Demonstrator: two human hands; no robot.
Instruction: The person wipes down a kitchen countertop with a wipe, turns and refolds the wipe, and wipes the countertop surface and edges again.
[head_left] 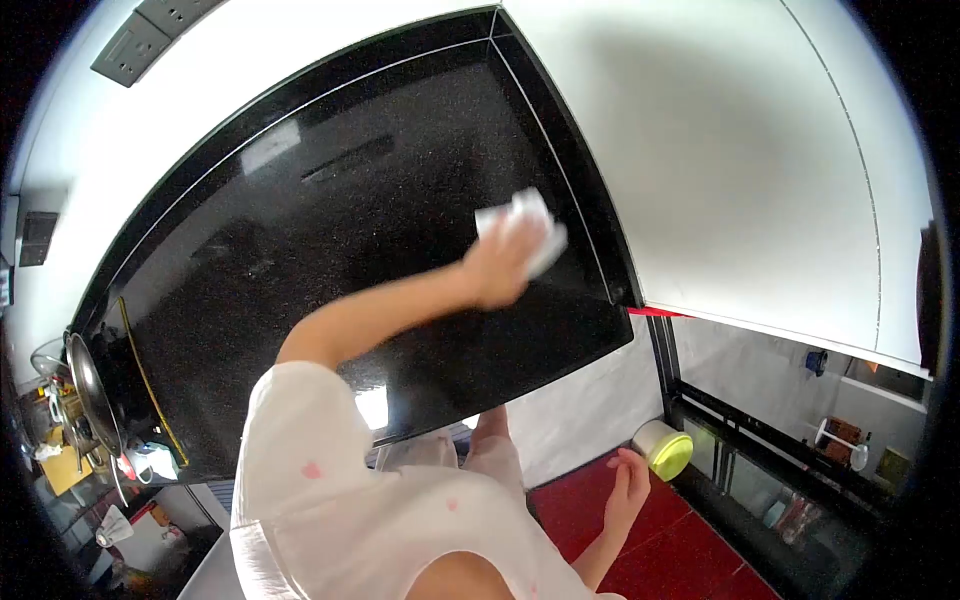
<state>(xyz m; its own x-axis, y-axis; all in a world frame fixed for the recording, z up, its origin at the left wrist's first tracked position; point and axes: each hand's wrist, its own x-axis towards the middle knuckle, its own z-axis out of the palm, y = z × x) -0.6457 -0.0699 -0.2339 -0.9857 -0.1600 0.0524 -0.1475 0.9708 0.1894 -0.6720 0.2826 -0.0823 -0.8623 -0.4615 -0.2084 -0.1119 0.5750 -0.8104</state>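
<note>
My left hand (503, 263) is blurred by motion and presses a folded white cloth (532, 215) onto the glossy black countertop (300, 240), near its right raised edge. The cloth sticks out beyond my fingers, which cover part of it. My left arm stretches across the counter from a white sleeve. Down at my right side, my right hand (628, 485) hangs over the red floor with loosely bent fingers and nothing seen in it. Close to that hand stands a pale bin with a yellow-green lid (672, 455).
A black upstand borders the counter along the white walls. At the left end are a metal pan (90, 385), a yellow strip (145, 370) and assorted kitchen items. Dark wall sockets (130, 48) sit at the upper left. A black-framed glass panel (760, 420) stands at right.
</note>
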